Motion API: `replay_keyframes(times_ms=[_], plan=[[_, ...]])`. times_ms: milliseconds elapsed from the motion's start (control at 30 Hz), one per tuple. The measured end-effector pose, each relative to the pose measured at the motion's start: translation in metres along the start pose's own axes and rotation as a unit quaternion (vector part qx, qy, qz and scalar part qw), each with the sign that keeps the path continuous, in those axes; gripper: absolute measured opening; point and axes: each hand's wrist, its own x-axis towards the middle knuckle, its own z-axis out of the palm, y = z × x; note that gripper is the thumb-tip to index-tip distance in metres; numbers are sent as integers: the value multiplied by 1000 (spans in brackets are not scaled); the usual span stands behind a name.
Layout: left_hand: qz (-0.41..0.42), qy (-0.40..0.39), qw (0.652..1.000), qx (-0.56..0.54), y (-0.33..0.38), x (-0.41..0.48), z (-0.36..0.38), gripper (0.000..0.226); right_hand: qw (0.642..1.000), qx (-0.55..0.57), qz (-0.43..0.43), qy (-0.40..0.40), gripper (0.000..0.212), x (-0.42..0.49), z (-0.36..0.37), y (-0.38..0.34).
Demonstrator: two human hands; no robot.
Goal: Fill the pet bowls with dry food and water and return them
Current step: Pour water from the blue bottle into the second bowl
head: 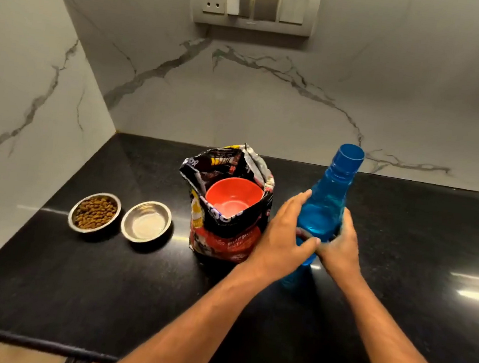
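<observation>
- Both hands are on the blue bottle (324, 203): left hand (281, 234) and right hand (341, 248) wrap its middle, the cap above the fingers.
- Food bag (225, 239), red bowl (233, 195) inside, stands just left of the left fingers.
- Kibble bowl (94, 212) and second steel bowl (146, 221) sit farther left.
- Black counter (433, 248) stretches right of the right fingers.

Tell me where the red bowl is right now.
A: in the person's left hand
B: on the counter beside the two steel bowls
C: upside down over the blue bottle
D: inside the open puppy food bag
D: the red bowl sits mouth-up in the open top of the puppy food bag, while the left hand and right hand both hold the blue bottle.
</observation>
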Motion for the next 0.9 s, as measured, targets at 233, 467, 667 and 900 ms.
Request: replay_keyframes(times_ms=[233, 467, 667, 900], plan=[[25, 62, 998, -12, 4, -34, -18, 64, 999, 7, -49, -13, 77, -23, 5, -11], [42, 124, 990, -61, 4, -80, -61, 36, 995, 36, -82, -37, 76, -64, 29, -46], [34, 137, 983, -117, -12, -119, -103, 27, 994, 49, -77, -53, 72, -93, 64, -78], [22, 135, 975, -173, -35, -146, -158, 22, 996, 31, -79, -37, 73, -113, 124, -104]])
